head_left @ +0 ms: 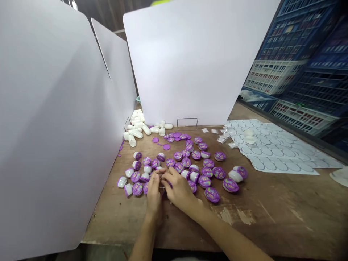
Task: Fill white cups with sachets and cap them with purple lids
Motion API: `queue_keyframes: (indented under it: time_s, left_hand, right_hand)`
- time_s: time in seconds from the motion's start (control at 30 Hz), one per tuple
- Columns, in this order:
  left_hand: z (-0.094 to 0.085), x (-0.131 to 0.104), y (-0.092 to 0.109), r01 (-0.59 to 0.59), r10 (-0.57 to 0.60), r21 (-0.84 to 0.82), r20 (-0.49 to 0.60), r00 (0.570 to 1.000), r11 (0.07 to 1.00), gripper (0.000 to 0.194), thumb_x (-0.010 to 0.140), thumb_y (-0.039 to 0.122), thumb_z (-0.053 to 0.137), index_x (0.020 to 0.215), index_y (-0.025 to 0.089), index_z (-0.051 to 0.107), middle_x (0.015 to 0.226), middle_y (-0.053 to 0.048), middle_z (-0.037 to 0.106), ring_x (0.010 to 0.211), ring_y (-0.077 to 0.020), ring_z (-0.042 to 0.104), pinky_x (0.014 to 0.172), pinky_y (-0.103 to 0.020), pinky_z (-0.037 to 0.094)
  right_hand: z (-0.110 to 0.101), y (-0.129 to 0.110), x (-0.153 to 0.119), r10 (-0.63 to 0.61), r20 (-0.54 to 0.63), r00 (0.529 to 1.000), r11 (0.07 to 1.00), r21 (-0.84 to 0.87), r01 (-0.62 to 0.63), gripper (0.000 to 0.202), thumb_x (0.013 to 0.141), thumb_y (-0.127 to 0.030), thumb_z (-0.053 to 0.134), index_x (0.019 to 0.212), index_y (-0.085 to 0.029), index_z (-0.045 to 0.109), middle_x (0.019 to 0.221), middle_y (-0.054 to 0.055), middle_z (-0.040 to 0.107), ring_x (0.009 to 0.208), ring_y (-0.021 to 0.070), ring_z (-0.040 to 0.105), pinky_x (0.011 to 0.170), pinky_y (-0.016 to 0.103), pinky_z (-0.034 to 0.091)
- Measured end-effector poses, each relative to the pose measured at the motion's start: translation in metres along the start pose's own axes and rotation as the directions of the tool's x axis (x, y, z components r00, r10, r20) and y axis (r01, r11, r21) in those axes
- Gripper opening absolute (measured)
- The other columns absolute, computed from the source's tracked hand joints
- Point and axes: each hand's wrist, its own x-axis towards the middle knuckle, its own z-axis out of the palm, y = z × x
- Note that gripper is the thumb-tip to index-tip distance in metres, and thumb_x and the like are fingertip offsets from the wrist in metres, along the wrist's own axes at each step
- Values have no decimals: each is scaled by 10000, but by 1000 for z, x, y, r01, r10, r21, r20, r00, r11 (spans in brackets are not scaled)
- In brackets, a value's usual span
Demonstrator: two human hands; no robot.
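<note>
My left hand [154, 192] and my right hand [178, 188] meet fingertip to fingertip over a small purple-topped white cap [163, 182] on the wooden table [272, 214]. Both hands pinch it; the piece itself is mostly hidden by my fingers. Around the hands lie several white caps with purple round stickers [212, 194], scattered from left to right. Beyond them sit loose purple sticker discs [166, 146] and a heap of plain white caps [136, 127].
White divider boards stand on the left [49, 127] and at the back [195, 61]. Peeled white sticker sheets [274, 148] lie at the right, with small clear bags [223, 138] beside them. Stacked blue and white crates [304, 61] fill the far right.
</note>
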Motion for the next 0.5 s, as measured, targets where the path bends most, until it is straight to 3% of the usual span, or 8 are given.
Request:
queue_keyframes:
  time_s: [0.07,0.13,0.17,0.23,0.27,0.3,0.4,0.5]
  left_hand:
    - [-1,5,-5,14,-13,25,-31,999,1000,355,842,473,603,1023,182,696,1068,-85,688,1028,-218,626,889,-309,485]
    - [-6,12,-7,20,-19,25,-58,998,999,361,810,464,640,1026,181,696,1076,-94,694,1018,-227,635,856,-314,502]
    - [-9,16,-6,21,-19,28,-74,997,999,358,794,454,657,1022,181,697,1047,-90,700,966,-219,646,804,-302,513]
    - [-16,22,-1,23,-20,28,-122,992,999,349,766,427,683,1013,181,694,924,-65,704,775,-172,643,643,-253,502]
    - [-18,25,2,31,-28,19,-154,988,999,346,747,413,698,1003,180,691,856,-47,694,672,-143,612,566,-230,470]
    - [-20,27,5,43,-43,-1,-185,982,999,348,724,399,714,992,178,687,801,-30,679,589,-116,567,506,-212,430]
    - [-22,28,13,63,-84,-90,-246,966,994,338,647,362,754,907,165,667,723,-7,648,490,-79,486,434,-190,357]
    - [-18,28,15,53,-86,-139,-243,966,989,299,626,329,746,851,166,633,720,-1,637,503,-83,508,427,-186,352]
  right_hand:
    - [-1,4,8,-57,102,993,997,-47,62,248,811,-46,485,911,-181,667,956,89,649,796,179,611,674,275,480]
    - [-5,13,27,-136,251,958,991,38,131,248,795,-44,518,923,-173,687,944,74,679,801,168,626,690,259,489]
    - [-10,20,42,-127,318,940,991,70,111,214,798,-66,543,892,-177,699,904,54,695,780,157,632,690,248,492]
    - [-23,41,81,20,388,921,999,19,-30,169,835,-137,561,863,-189,719,828,19,715,739,139,642,703,238,495]
    - [-30,54,102,196,341,919,980,-101,-171,189,867,-172,539,883,-197,725,826,13,725,748,137,649,727,242,496]
    - [-38,69,123,295,263,919,950,-186,-252,232,894,-175,496,966,-180,716,889,44,734,818,157,657,785,272,493]
    - [-56,111,167,437,118,892,862,-339,-378,288,868,-102,493,1095,-95,670,1135,191,683,1117,265,583,991,429,388]
    - [-61,141,181,481,84,873,813,-415,-408,241,807,-51,551,1006,-56,688,1160,252,658,1228,326,497,1072,512,257]
